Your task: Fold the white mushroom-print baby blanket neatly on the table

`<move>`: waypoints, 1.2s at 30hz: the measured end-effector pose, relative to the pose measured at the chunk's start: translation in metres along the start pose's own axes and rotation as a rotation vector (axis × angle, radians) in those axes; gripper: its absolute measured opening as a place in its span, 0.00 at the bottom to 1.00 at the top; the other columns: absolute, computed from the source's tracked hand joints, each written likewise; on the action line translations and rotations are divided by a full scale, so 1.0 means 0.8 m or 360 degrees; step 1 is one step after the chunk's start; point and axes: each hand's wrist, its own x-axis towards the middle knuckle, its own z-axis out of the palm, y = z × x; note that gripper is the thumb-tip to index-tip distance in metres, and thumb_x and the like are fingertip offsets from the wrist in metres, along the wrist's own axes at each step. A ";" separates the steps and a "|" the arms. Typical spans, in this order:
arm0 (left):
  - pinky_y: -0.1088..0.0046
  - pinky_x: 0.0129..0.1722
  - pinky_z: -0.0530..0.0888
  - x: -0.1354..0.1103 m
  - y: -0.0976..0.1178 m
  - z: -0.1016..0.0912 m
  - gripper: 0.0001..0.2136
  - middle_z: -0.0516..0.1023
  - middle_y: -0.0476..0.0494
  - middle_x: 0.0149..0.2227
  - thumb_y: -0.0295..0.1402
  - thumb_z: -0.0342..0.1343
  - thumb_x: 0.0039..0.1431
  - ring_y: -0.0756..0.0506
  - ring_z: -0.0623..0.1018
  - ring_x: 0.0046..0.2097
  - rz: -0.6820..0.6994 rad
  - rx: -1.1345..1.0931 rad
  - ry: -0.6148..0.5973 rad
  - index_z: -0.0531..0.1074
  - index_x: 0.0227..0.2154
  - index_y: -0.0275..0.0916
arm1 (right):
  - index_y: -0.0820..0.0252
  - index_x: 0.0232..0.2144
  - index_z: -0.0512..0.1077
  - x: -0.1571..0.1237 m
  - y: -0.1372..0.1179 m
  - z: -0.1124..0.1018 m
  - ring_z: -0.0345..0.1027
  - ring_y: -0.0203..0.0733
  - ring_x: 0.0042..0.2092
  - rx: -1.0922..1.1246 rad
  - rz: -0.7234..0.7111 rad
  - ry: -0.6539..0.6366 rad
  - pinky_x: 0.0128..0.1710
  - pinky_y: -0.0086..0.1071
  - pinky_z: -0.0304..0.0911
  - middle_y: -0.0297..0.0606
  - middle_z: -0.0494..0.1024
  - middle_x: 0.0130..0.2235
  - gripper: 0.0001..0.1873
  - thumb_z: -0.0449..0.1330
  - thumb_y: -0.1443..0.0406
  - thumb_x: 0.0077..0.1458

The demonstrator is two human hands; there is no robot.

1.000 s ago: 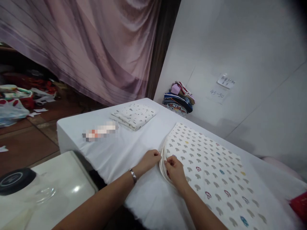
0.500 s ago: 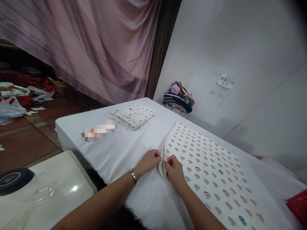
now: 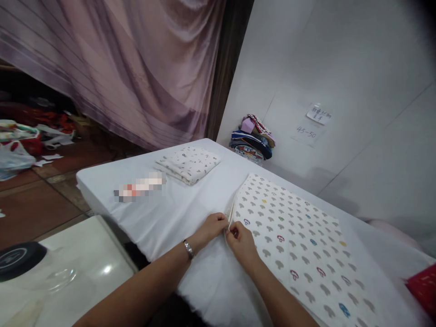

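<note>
A white cloth with a mushroom print (image 3: 289, 236) lies folded in layers on the white-covered table (image 3: 184, 204). At its left edge my left hand (image 3: 215, 225) is closed, fingertips pinching the edge of the layers. Right beside it, my right hand (image 3: 241, 240) pinches the same edge, thumb and forefinger together. The two hands almost touch. A bracelet circles my left wrist. Farther back on the table lies a second folded cloth (image 3: 190, 163), white with small dark prints, and a pixelated item (image 3: 139, 187) sits to its left.
A stack of folded clothes (image 3: 252, 138) stands by the wall behind the table. Paper notes (image 3: 318, 113) are stuck on that wall. A pale curtain (image 3: 146, 68) hangs at the back. At the lower left is a white surface with a black round object (image 3: 20, 260); a red item (image 3: 422, 284) sits far right.
My right hand has moved slightly left, closer to my left hand. The cloth's layered edge, spread apart before, now looks gathered together between the fingers.
</note>
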 end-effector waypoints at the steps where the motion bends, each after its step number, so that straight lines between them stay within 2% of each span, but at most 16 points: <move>1: 0.78 0.22 0.56 0.000 -0.001 0.000 0.04 0.61 0.55 0.17 0.31 0.49 0.42 0.54 0.59 0.22 0.0010 0.0008 0.0011 0.63 0.19 0.37 | 0.57 0.25 0.62 -0.001 0.000 0.000 0.57 0.34 0.24 0.0008 -0.0001 -0.0004 0.25 0.27 0.52 0.27 0.65 0.22 0.06 0.52 0.62 0.50; 8: 0.77 0.26 0.60 0.000 -0.005 0.001 0.03 0.65 0.53 0.21 0.30 0.49 0.41 0.52 0.64 0.27 0.0201 0.0131 0.0066 0.65 0.20 0.37 | 0.57 0.24 0.62 -0.003 0.010 0.006 0.57 0.34 0.23 0.0122 0.0011 0.0000 0.24 0.27 0.52 0.27 0.64 0.21 0.08 0.50 0.61 0.52; 14: 0.76 0.25 0.61 0.004 -0.008 0.001 0.03 0.64 0.53 0.20 0.31 0.49 0.41 0.51 0.64 0.25 0.0236 0.0237 0.0084 0.63 0.19 0.37 | 0.57 0.22 0.59 0.005 0.008 0.013 0.59 0.35 0.25 -0.0110 0.0033 0.0055 0.26 0.28 0.52 0.29 0.66 0.21 0.06 0.54 0.65 0.45; 18: 0.76 0.27 0.61 0.008 -0.006 -0.003 0.06 0.64 0.53 0.21 0.34 0.48 0.44 0.51 0.64 0.27 0.0267 0.0366 0.0081 0.64 0.19 0.37 | 0.56 0.22 0.58 0.006 0.013 0.011 0.57 0.35 0.24 0.0054 0.0092 0.0032 0.24 0.28 0.51 0.28 0.63 0.20 0.05 0.51 0.66 0.47; 21: 0.75 0.26 0.60 0.019 0.003 -0.003 0.14 0.66 0.52 0.21 0.43 0.48 0.49 0.50 0.65 0.26 0.0216 0.0500 0.0099 0.66 0.20 0.36 | 0.56 0.22 0.57 0.003 0.019 0.010 0.57 0.35 0.22 0.0158 0.0153 0.0050 0.23 0.27 0.50 0.27 0.61 0.19 0.06 0.50 0.65 0.48; 24: 0.74 0.27 0.61 0.037 0.015 0.000 0.19 0.70 0.49 0.23 0.49 0.48 0.49 0.49 0.68 0.28 0.0151 0.0753 0.0138 0.68 0.23 0.36 | 0.56 0.22 0.58 0.002 0.017 0.011 0.57 0.35 0.23 0.0103 0.0120 0.0070 0.24 0.27 0.50 0.27 0.62 0.20 0.06 0.50 0.65 0.49; 28: 0.73 0.29 0.61 0.060 0.023 0.007 0.12 0.73 0.46 0.26 0.42 0.53 0.46 0.47 0.70 0.29 0.0117 0.0967 0.0187 0.70 0.24 0.36 | 0.57 0.22 0.59 0.000 0.005 0.009 0.57 0.34 0.24 -0.0003 0.0015 0.0014 0.25 0.27 0.51 0.28 0.64 0.21 0.05 0.52 0.65 0.47; 32: 0.73 0.29 0.59 0.069 0.017 0.010 0.06 0.71 0.46 0.23 0.33 0.51 0.47 0.47 0.69 0.29 0.0162 0.1068 0.0221 0.67 0.20 0.37 | 0.58 0.23 0.65 0.006 0.011 -0.007 0.59 0.34 0.25 0.0089 -0.0102 -0.0118 0.25 0.26 0.53 0.29 0.67 0.22 0.05 0.52 0.66 0.48; 36: 0.74 0.28 0.58 0.069 0.010 0.009 0.10 0.68 0.48 0.20 0.35 0.48 0.50 0.49 0.67 0.27 0.0216 0.1065 0.0193 0.65 0.17 0.37 | 0.59 0.24 0.67 0.047 0.043 -0.043 0.60 0.33 0.22 0.0136 -0.0011 -0.0116 0.21 0.24 0.54 0.28 0.66 0.20 0.06 0.51 0.66 0.47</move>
